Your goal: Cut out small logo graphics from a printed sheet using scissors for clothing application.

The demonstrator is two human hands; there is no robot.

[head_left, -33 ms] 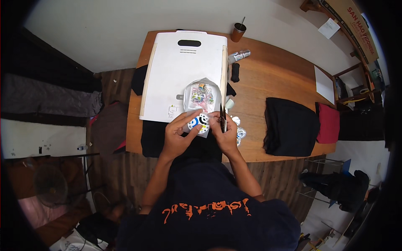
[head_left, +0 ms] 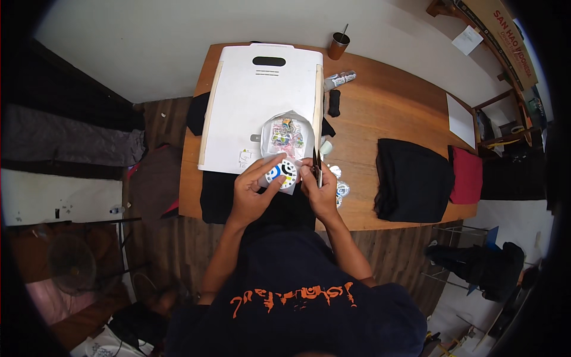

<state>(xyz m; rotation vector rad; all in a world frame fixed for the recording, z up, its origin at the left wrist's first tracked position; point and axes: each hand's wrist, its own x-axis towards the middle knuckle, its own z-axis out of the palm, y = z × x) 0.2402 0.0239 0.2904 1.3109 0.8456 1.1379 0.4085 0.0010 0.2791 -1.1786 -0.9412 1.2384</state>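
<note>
Between the thumb and fingers of my left hand (head_left: 247, 193) is a round white sticker (head_left: 275, 183) printed in blue, black and yellow, with pale sheet showing around its edge. My right hand (head_left: 322, 197) is closed around dark-bladed scissors (head_left: 316, 160), whose blades point away from me. Its thumb and fingertip also meet at the sticker's right edge; whether they pinch it I cannot tell. Just beyond both hands, a round white container (head_left: 266, 132) holds colourful printed pieces in clear wrapping. More round printed stickers (head_left: 342, 189) lie on the table beside my right hand.
The container rests on a large white board (head_left: 238, 101) with a handle slot, on the wooden table (head_left: 380, 101). To the right lie folded black cloth (head_left: 411, 180) and red cloth (head_left: 466, 175). A brown cup (head_left: 338, 46) and a clear packet (head_left: 340, 80) stand farther back.
The round sticker has turned slightly in my left fingers, and its face shows more fully. The scissors and right fingertips have shifted a little. Everything else stays in place.
</note>
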